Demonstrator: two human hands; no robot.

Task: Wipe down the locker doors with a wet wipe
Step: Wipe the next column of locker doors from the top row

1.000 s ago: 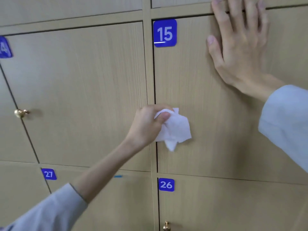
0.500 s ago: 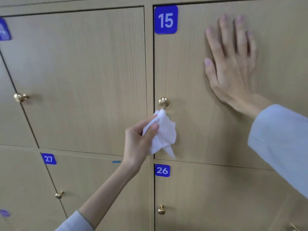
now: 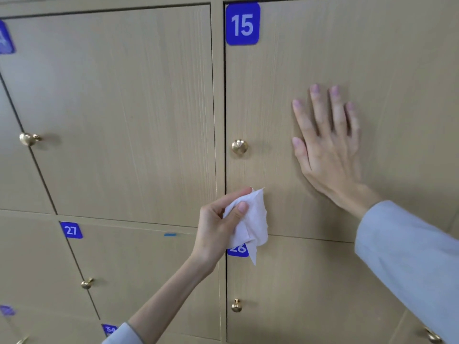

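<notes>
Even, soft indoor light falls across the pale wood locker doors (image 3: 124,108), bright enough with no harsh glare. The brass knob (image 3: 239,146) on door 15 carries a small highlight and throws a faint shadow to its right, as does the knob (image 3: 29,139) at the far left. A soft shadow hugs the right hand (image 3: 327,150) where it lies on the panel. The centre is sharp; the number plates at the left edge (image 3: 6,39) and lower left corner (image 3: 7,311) smear into blur. Door lines bow outward near the frame's edges, wide-angle style.
</notes>
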